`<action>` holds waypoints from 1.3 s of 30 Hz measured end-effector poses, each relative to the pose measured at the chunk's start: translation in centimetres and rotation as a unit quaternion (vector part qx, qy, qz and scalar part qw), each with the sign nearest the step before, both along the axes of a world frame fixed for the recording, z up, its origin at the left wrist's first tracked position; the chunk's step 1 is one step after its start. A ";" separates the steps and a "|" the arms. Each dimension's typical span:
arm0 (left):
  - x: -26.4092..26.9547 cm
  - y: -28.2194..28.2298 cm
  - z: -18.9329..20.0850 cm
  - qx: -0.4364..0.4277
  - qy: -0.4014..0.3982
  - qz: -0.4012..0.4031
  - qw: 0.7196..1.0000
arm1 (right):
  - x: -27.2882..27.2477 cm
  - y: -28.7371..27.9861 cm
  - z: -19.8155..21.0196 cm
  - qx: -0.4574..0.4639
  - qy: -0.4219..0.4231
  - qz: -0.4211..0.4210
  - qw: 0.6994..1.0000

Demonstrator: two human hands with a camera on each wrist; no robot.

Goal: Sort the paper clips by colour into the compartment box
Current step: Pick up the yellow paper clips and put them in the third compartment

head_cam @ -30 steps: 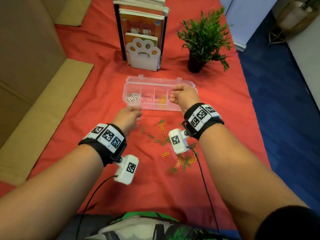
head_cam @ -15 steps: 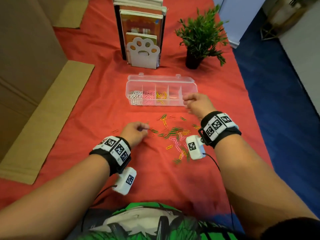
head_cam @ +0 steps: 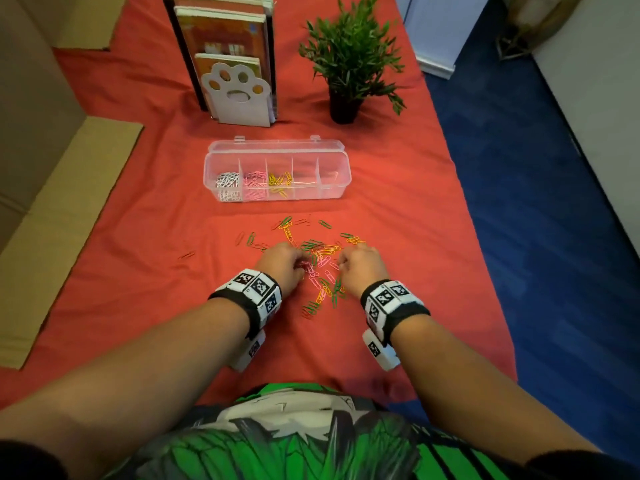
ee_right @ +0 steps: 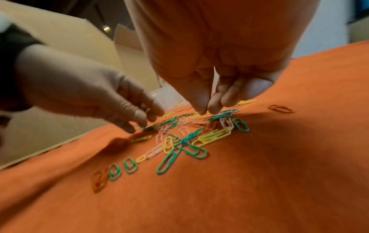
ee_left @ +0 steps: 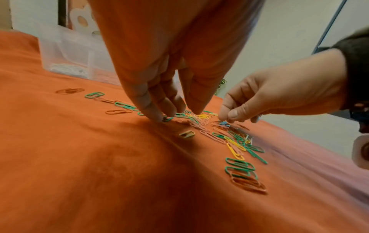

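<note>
A mixed pile of paper clips [head_cam: 322, 258] in green, yellow, pink and red lies on the red cloth in front of the clear compartment box [head_cam: 332, 188]. The box holds white clips [head_cam: 228, 181], pink clips [head_cam: 254, 181] and yellow clips [head_cam: 278, 180] in its three left compartments. My left hand [ee_left: 179, 113] points down into the pile's left side. Its fingertips [ee_left: 157, 117] touch a green clip [ee_left: 167, 119], and its thumb stands apart. My right hand [ee_right: 206, 111] is at the pile's right side, thumb and forefinger tips pressed together on a clip; I cannot tell its colour.
A paw-shaped bookend with books [head_cam: 239, 95] and a potted plant [head_cam: 349, 64] stand behind the box. Cardboard [head_cam: 62, 209] lies along the left. Stray red clips [head_cam: 187, 255] lie left of the pile. The table's right edge drops to blue floor [head_cam: 519, 202].
My right hand has come back from the box to the pile. My left hand has shifted right into the pile. Both hands now meet over the clips.
</note>
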State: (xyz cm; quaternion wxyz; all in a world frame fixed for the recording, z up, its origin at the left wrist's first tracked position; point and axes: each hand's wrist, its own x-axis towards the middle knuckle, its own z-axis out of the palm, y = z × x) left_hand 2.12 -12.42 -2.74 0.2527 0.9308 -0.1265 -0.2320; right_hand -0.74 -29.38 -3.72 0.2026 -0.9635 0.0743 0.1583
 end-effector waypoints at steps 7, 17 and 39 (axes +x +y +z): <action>0.4 -0.8 -1.2 0.045 -0.049 -0.015 0.998 | 0.2 0.8 -0.8 -0.133 -0.064 0.113 0.983; 0.7 -0.2 -2.2 0.048 -0.054 -0.039 0.997 | 1.7 -0.7 -0.8 0.078 0.020 -0.015 0.997; 0.7 0.4 -1.3 -0.009 0.006 0.061 0.998 | -0.4 2.0 -0.7 -0.087 -0.009 0.096 0.991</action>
